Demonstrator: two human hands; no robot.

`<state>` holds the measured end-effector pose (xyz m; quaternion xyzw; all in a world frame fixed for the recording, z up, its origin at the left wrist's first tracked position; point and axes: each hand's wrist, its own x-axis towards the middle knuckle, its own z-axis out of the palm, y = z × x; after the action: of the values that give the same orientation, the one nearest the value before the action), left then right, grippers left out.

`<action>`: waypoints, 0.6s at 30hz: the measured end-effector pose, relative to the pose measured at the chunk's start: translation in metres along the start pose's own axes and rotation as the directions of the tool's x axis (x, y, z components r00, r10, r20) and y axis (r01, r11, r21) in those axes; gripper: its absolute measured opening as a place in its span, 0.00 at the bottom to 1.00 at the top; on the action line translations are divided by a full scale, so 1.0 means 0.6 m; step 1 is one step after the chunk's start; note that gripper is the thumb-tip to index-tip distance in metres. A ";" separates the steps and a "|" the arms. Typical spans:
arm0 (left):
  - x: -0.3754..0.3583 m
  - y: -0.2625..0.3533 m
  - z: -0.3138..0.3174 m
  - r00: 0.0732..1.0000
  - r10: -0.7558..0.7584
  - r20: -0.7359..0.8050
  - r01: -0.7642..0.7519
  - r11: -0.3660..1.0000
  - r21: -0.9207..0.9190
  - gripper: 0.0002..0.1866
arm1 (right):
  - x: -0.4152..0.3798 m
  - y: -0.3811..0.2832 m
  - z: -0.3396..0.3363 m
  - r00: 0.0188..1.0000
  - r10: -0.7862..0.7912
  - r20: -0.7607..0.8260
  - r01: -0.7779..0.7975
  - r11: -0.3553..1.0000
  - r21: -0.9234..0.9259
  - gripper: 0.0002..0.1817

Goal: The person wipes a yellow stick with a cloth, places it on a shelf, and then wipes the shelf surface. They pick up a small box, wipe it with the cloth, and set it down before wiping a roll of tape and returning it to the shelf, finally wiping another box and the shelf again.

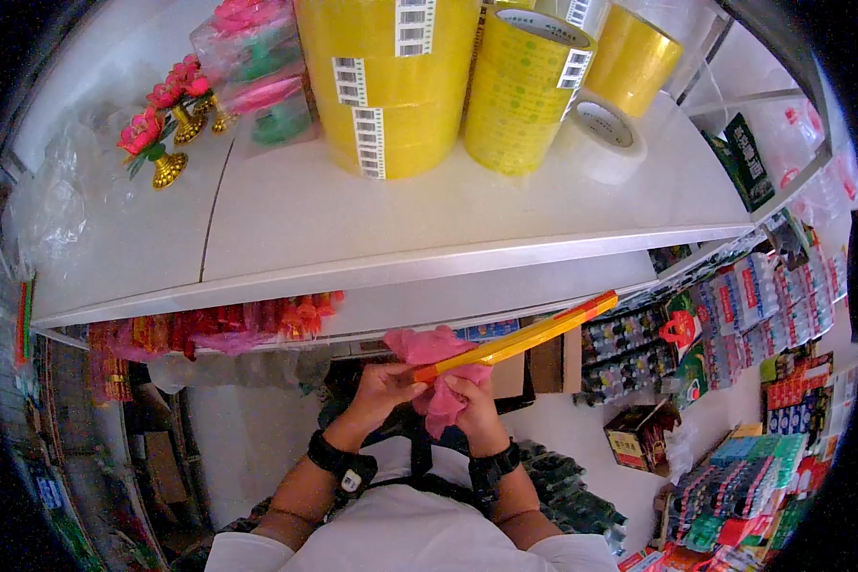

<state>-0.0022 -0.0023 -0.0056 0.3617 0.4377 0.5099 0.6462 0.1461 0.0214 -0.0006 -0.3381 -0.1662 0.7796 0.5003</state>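
My left hand (387, 389) is closed around the red lower end of a long yellow-and-red packet (520, 340), which slants up to the right below the shelf edge. A pink cloth (429, 345) hangs behind and beneath the packet. Gripped in my right hand (471, 400) is the pink cloth, pinched just under the packet, close to my left hand. Both wrists wear black bands.
Above my hands, a white shelf (467, 219) holds stacked yellow tape rolls (400, 86), a white roll (604, 138) and pink lotus ornaments (143, 133). Red packets (229, 326) lie on the lower shelf. A dark box (641, 439) and bottle packs (725, 491) stand on the right.
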 end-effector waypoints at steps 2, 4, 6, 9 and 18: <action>-0.001 0.003 0.002 1.000 -0.010 -0.003 0.010 1.000 -0.018 0.16 | 0.002 0.002 -0.004 1.000 0.005 0.004 -0.005 1.000 -0.015 0.17; 0.001 0.000 0.001 1.000 -0.002 0.001 0.002 1.000 -0.020 0.16 | -0.001 -0.002 0.006 1.000 0.002 0.003 -0.002 1.000 -0.001 0.18; 0.001 0.000 0.001 1.000 0.006 0.004 -0.006 1.000 -0.022 0.16 | -0.002 -0.004 0.008 1.000 0.000 0.000 0.000 1.000 0.014 0.18; 0.000 0.004 0.001 1.000 0.005 0.011 -0.005 1.000 -0.014 0.16 | 0.000 0.000 0.000 1.000 -0.002 0.004 0.002 1.000 0.000 0.20; -0.001 0.011 0.007 0.999 0.025 -0.022 -0.024 0.999 0.041 0.16 | 0.001 -0.001 0.004 1.000 -0.018 0.012 0.018 1.000 -0.020 0.19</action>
<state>-0.0003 -0.0014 0.0021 0.3743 0.4508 0.5128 0.6275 0.1448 0.0224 0.0013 -0.3368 -0.1801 0.7754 0.5028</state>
